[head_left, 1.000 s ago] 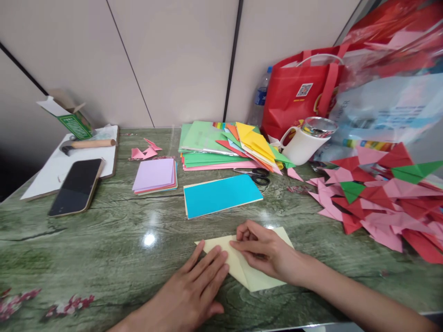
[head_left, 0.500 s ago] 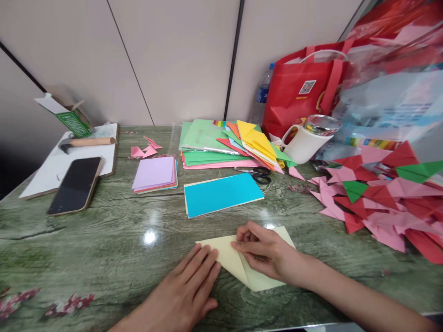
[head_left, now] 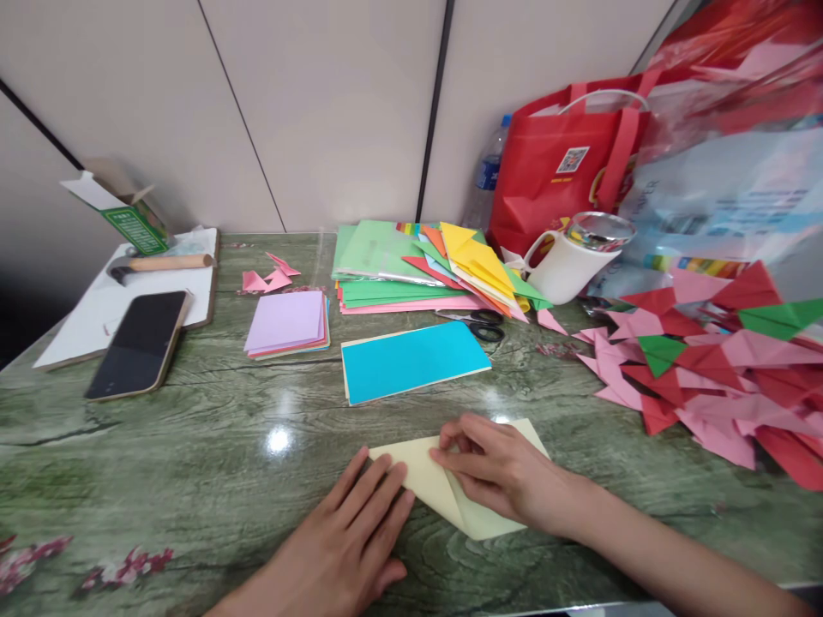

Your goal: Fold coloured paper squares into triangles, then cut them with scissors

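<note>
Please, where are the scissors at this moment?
In the head view, the scissors lie right of centre, between the right end of the blue paper and the stack of coloured paper, beyond the right hand.

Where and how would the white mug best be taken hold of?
Probably by the handle, coming from the left and slightly above. The loop juts out on that side of the white mug, while folded papers lie low beneath it and the red bag stands behind. The shiny lid seems a poorer hold: whether it is fixed cannot be seen.
</note>
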`<state>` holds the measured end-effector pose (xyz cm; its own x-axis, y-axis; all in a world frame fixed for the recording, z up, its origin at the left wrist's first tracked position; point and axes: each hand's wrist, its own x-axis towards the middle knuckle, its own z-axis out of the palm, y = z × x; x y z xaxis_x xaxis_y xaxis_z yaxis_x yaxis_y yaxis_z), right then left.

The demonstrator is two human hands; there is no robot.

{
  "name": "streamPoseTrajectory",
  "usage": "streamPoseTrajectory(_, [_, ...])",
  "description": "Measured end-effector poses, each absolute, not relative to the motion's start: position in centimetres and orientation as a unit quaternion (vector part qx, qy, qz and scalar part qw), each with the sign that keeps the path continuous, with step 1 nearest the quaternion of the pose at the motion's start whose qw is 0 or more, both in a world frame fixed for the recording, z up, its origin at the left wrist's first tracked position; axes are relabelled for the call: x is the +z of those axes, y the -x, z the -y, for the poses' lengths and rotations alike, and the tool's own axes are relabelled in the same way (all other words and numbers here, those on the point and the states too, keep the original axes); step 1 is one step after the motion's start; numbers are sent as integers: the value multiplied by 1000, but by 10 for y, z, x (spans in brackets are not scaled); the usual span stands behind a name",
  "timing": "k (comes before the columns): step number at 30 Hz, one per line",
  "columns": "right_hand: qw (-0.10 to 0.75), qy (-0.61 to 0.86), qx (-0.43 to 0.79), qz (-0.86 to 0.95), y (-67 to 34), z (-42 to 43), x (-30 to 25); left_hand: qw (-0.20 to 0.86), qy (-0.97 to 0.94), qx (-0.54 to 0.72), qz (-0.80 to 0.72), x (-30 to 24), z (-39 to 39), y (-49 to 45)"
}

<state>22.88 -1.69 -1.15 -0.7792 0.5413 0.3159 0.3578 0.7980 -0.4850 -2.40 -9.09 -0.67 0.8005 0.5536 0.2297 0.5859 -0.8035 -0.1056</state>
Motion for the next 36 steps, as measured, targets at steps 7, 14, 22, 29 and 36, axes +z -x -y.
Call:
streamPoseTrajectory(7, [255, 251, 224, 907, -230, 17, -17, 94, 947, -86, 296, -5, 90, 23])
streamPoseTrajectory(14, [270, 243, 229, 903, -230, 17, -20, 99, 948, -62, 296, -8, 91, 23])
streamPoseTrajectory(22, [268, 246, 244, 899, -229, 17, -20, 83, 944, -67, 312, -10, 94, 22])
streamPoseTrajectory(29, [271, 250, 249, 896, -229, 17, -24, 59, 943, -64, 323, -9, 97, 22])
streamPoseTrajectory(36, [269, 249, 254, 895, -229, 18, -22, 63, 944, -65, 317, -10, 98, 22])
